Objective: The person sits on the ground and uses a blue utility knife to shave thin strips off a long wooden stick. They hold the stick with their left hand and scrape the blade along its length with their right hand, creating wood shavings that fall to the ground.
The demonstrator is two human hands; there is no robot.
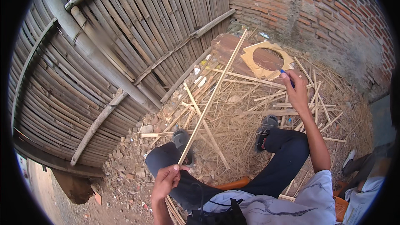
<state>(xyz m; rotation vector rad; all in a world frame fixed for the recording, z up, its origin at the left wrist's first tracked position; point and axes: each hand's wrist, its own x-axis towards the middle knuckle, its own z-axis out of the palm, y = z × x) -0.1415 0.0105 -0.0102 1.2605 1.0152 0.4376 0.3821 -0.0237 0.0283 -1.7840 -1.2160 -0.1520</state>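
Observation:
My left hand [166, 180] is closed round the near end of a long, pale bamboo strip [211, 101]. The strip slants up and away, its far end close to the brown board on the ground. Farther off on the right, my right hand [296, 89] grips a small blue object [285, 73], partly covered by the fingers, so its kind cannot be made out. Just beyond those fingertips lies a flat tan panel [255, 66] with a round hole and an angular, notched outline. It rests on the brown board [227, 49].
Several loose bamboo strips [321, 102] and a mat of thin shavings [233, 141] cover the ground around my feet. A bamboo slat fence [166, 25] stands left, a brick wall [275, 8] behind. Another person's dark-clothed leg [358, 168] and an orange basket [341, 208] are at lower right.

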